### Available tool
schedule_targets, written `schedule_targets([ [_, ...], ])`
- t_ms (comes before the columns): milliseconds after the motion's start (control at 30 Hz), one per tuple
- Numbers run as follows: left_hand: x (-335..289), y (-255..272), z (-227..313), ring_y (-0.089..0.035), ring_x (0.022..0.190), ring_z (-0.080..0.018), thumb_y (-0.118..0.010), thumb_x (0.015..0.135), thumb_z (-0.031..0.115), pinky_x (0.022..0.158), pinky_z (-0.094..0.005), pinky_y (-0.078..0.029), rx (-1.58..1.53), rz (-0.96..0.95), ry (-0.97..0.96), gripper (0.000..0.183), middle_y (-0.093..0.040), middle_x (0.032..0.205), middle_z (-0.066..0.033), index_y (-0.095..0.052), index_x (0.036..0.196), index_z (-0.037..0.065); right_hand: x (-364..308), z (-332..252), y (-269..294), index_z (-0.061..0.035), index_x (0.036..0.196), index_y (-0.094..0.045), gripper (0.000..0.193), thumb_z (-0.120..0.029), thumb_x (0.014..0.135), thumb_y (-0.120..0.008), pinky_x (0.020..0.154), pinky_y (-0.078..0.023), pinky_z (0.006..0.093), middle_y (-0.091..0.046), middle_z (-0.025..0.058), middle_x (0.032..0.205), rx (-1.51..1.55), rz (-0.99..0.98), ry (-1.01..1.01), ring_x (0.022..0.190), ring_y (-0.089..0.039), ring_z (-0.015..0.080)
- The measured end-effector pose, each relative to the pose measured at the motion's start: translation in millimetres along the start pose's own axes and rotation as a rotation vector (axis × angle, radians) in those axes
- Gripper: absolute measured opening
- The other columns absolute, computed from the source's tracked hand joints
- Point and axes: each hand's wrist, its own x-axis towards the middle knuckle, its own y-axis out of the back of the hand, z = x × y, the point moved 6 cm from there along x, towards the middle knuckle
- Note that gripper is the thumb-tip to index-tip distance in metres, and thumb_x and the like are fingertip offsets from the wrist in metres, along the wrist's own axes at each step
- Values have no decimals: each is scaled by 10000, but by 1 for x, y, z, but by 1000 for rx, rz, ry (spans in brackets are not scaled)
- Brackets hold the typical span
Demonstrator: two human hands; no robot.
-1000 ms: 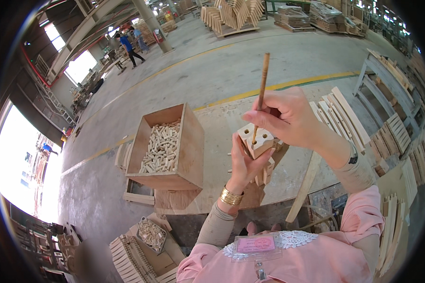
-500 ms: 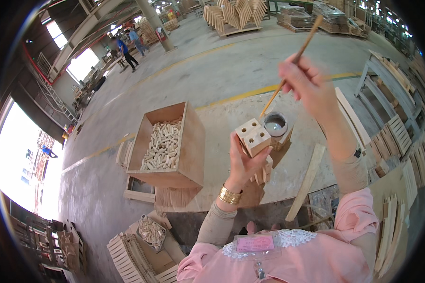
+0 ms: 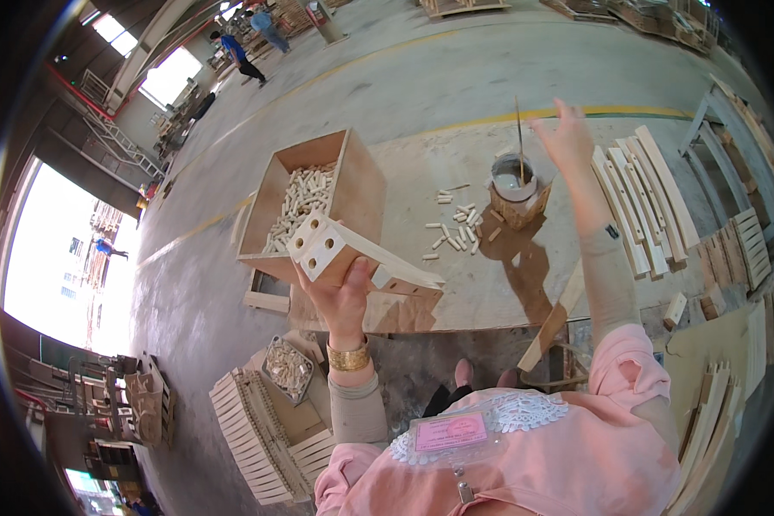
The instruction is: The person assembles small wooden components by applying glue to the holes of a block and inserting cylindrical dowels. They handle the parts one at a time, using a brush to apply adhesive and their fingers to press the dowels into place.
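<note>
My left hand (image 3: 340, 292) is closed round a bundle of wooden parts (image 3: 374, 267), tilted, with round holes in its end face. It hangs in front of the plywood box (image 3: 361, 189), which holds many small wooden dowels (image 3: 301, 202). My right hand (image 3: 566, 138) is raised above the far right of the table, fingers apart and nothing in it. Just left of it, a thin brush (image 3: 519, 142) stands upright in a round pot (image 3: 514, 179) of pale liquid. Loose dowels (image 3: 464, 225) lie scattered on the table (image 3: 413, 185) between the pot and the box.
Long wooden strips (image 3: 641, 202) lie at the right of the table. A wooden slat (image 3: 552, 322) juts over its near edge. A small tray of dowels (image 3: 287, 368) sits on stacked slatted pieces (image 3: 254, 439) at lower left. Two people (image 3: 239, 58) walk far off.
My right hand has let go of the brush, which now stands in the pot. My left hand has carried the wooden bundle leftward to the box, uncovering the loose dowels.
</note>
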Motion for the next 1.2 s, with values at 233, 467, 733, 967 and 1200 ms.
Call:
schedule_targets([
  [233, -5, 8, -22, -548, 975, -175, -688, 698, -59, 803, -288, -497, 2, 27, 150, 657, -515, 1116, -117, -313, 1234, 7, -140, -109, -39, -34, 756, -617, 144, -169, 774, -571, 617, -474, 406, -618, 141, 712, 480, -953, 112, 707, -615, 305],
  [467, 2, 10, -33, -537, 927, -140, -734, 664, -55, 737, -259, -505, -42, 3, 193, 658, -497, 1055, -75, -335, 1178, 34, -256, -87, -109, -42, 758, -609, 116, -139, 760, -545, 658, -475, 454, -612, 165, 801, 54, -1096, 103, 766, -604, 356],
  [733, 3, 8, -39, -532, 944, -139, -759, 653, -10, 796, -274, -469, -26, -51, 213, 630, -495, 1043, -68, -343, 1124, 38, -147, -118, -85, -6, 907, -617, 160, -115, 818, -542, 544, -440, 266, -632, 42, 729, 746, -1099, -269, 622, -549, 113],
  [967, 6, 5, -28, -527, 927, -139, -746, 661, -8, 745, -273, -485, -12, -93, 153, 597, -487, 1028, -70, -348, 1105, 38, -14, -287, 50, -3, 817, -614, 99, -97, 804, -588, 528, -394, 218, -625, 13, 704, 1099, -1170, 159, 576, -492, 66],
  [1200, 9, 4, -18, -517, 870, -171, -765, 658, 61, 717, -305, -463, 176, -128, 66, 571, -486, 980, -93, -358, 1057, 33, -19, -324, 57, 7, 779, -599, 77, -57, 751, -565, 568, -421, 331, -586, 110, 678, 821, -1164, 680, 614, -544, 245],
])
